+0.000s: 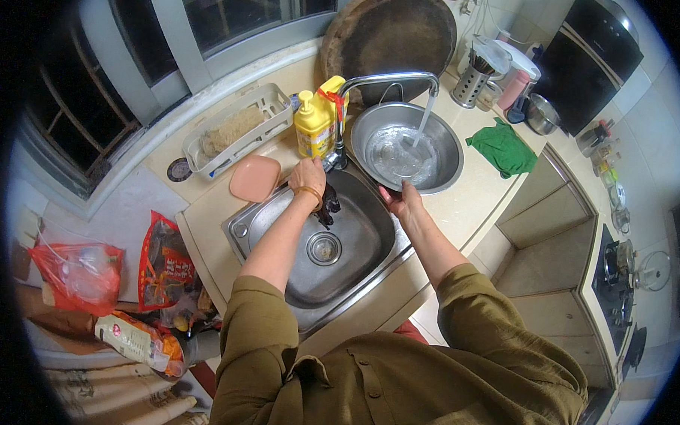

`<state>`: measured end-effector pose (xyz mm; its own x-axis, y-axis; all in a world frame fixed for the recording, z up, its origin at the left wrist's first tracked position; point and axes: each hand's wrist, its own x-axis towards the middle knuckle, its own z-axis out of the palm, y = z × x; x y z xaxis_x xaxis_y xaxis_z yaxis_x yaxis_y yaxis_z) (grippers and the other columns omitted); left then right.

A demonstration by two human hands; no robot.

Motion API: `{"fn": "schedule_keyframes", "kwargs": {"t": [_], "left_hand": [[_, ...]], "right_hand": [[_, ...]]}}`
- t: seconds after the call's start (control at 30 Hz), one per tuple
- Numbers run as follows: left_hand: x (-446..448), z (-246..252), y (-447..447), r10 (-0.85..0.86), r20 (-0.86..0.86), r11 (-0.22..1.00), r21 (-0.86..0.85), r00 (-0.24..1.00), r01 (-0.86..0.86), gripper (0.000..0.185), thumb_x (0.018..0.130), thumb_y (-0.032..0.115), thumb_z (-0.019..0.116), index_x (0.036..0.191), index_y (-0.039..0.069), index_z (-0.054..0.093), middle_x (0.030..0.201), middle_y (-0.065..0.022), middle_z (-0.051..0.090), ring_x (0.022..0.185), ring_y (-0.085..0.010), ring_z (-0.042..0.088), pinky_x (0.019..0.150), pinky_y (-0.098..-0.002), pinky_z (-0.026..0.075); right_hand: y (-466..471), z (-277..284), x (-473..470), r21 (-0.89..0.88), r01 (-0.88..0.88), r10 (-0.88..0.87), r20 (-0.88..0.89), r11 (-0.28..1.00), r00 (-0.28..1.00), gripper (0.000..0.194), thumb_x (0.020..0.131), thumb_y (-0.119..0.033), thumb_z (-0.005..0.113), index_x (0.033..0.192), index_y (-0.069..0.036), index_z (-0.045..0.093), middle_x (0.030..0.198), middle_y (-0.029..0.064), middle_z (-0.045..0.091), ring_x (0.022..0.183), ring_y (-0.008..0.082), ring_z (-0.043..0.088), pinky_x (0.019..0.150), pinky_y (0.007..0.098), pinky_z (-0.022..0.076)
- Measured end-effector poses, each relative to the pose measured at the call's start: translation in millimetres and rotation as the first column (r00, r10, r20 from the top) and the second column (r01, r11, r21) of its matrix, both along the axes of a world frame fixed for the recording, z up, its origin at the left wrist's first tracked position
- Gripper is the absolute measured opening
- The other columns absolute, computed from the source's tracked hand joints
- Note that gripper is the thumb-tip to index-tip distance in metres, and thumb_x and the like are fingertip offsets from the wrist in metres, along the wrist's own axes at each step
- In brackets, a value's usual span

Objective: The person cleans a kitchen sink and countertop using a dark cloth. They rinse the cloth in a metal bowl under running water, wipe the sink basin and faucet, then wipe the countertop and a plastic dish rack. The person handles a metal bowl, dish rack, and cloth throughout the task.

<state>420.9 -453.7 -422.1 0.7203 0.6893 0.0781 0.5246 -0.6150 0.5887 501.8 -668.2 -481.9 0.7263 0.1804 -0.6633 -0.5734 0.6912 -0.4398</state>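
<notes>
Water runs from a curved chrome faucet (388, 77) into a round metal basin (457, 146) on the counter, right of the stainless steel sink (353, 257). My left hand (308, 177), with a bangle at the wrist, is at the faucet's lever end; the fingers partly hide what they touch. My right hand (401, 199) holds the basin's near rim, thumb up and fingers beneath. A dark, crumpled cloth-like thing (328, 204) hangs at the sink's back wall beside my left hand. Clear water stands in the basin.
Behind the sink stand yellow pump bottles (313, 126), a pink dish (254, 178) and a plastic rack (239, 129) with a sponge-like block. A large round wooden board (390, 36) leans behind the basin. On the right are a green cloth (503, 148) and a perforated metal utensil holder (470, 87).
</notes>
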Motion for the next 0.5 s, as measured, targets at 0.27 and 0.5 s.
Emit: {"fn": "schedule_keyframes", "kwargs": {"t": [0.27, 0.5], "left_hand": [[0.4, 5.6, -4.5, 0.027, 0.004, 0.999, -0.024, 1.0, -0.027, 0.041, 0.091, 0.037, 0.049, 0.089, 0.001, 0.069, 0.091, -0.0236, 0.066, 0.089, -0.0396, 0.064, 0.076, -0.0491, 0.049], [16.1, 21.1, -10.1, -0.045, 0.002, 0.999, -0.022, 0.999, 0.045, 0.042, 0.091, 0.038, 0.049, 0.092, 0.0, 0.067, 0.095, -0.0245, 0.065, 0.091, -0.04, 0.063, 0.079, -0.0483, 0.048]], "right_hand": [[-2.2, -4.7, 2.2, -0.01, -0.011, 0.011, -0.012, 1.0, 1.0, 0.035, 0.1, -0.026, 0.035, 0.124, -0.001, 0.042, 0.116, 0.0207, 0.055, 0.093, 0.0357, 0.063, 0.068, 0.0485, 0.0589], [-2.4, -3.3, 0.1, -0.01, -0.024, 0.024, 0.015, 1.0, 1.0, 0.035, 0.1, -0.025, 0.036, 0.123, 0.0, 0.041, 0.111, 0.0223, 0.057, 0.086, 0.0357, 0.064, 0.064, 0.0466, 0.0604]]}}
